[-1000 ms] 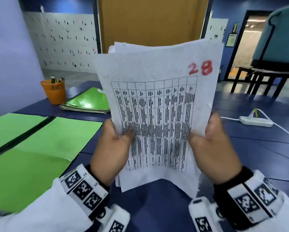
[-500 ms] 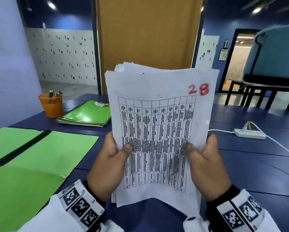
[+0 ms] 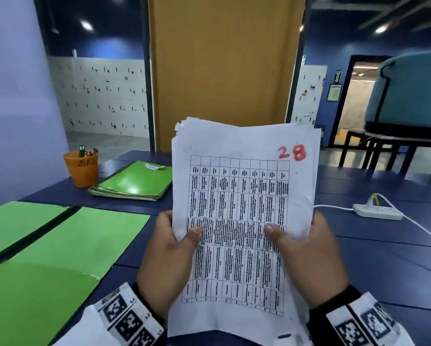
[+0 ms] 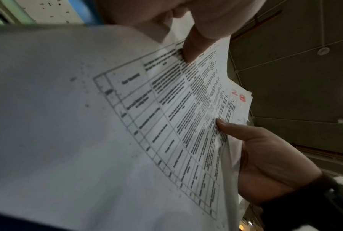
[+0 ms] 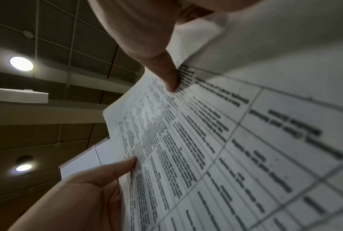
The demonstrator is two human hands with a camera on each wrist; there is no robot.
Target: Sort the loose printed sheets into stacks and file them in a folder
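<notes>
The left hand (image 3: 168, 258) and the right hand (image 3: 309, 258) each gripped a side edge of the stack of printed sheets (image 3: 241, 221), thumbs pressed flat on the front page and the remaining fingers hidden behind the paper. The stack stood nearly upright above the near edge of the dark blue bench (image 3: 359, 258), between the two hands and clear of the bench top. Its front sheet was white, slightly crumpled, and carried a black-ruled table with many narrow columns filled with dense small print too blurred to read. A red handwritten "28" (image 3: 292, 153) sat in its upper right corner. Behind it the top edges of further sheets showed unevenly, frayed at the upper left corner. In the left wrist view the same page ran away at a slant, the thumb (image 4: 188, 51) of the left hand on the table's print and the other hand (image 4: 265, 159) pinching the far edge.

To the left an open green folder (image 3: 59, 258) lay flat on the bench. Farther back rested a pile of closed green folders (image 3: 134, 182), with an orange mesh pen cup (image 3: 82, 168) just beside it. Off to the right lay a white power strip (image 3: 377, 212) with its cable.
</notes>
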